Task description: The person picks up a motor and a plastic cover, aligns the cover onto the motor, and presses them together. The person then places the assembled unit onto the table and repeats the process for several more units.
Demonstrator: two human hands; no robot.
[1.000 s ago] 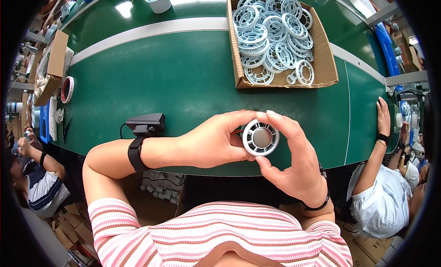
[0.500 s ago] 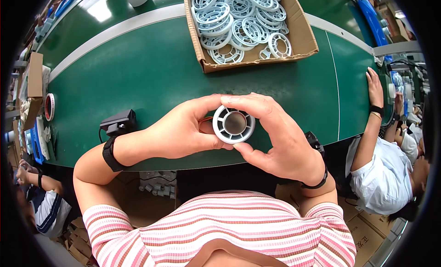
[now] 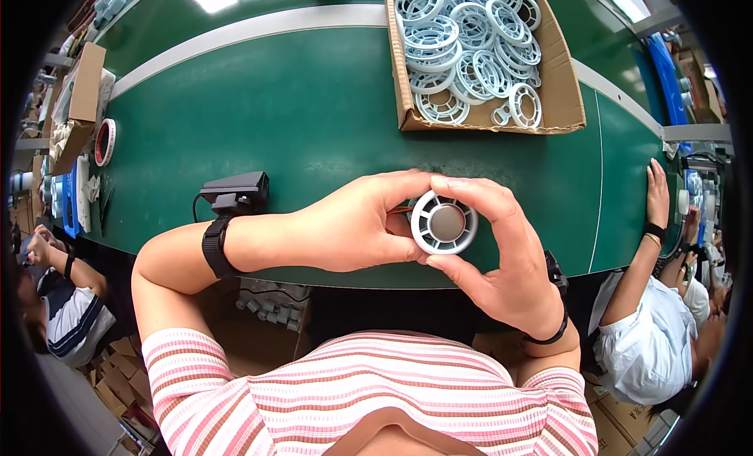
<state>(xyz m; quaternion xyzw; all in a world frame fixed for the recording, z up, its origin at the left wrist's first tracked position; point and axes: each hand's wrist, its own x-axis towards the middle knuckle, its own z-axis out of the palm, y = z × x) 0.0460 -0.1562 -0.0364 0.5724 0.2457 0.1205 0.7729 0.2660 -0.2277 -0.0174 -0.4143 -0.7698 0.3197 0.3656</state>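
Between my hands, above the near edge of the green table, is a round part with a white spoked ring and a grey metal centre (image 3: 448, 223). My left hand (image 3: 362, 222) is closed around its left side, with the fingertips partly hidden behind it. Thin reddish wires (image 3: 401, 210) show between that hand and the ring. My right hand (image 3: 502, 248) curves around the right side, thumb at the lower rim and fingers at the upper rim. The spoked face is turned up towards me.
An open cardboard box (image 3: 490, 131) of pale blue spoked rings stands at the far side. A roll of tape (image 3: 105, 142) lies at the left. One co-worker's hand (image 3: 657, 193) rests on the table at the right; another person (image 3: 70, 299) sits at left.
The whole view has shifted, so the box and table things appear further right. Both hands still hold the round part; its centre now looks like a flat disc rather than a shaded hollow.
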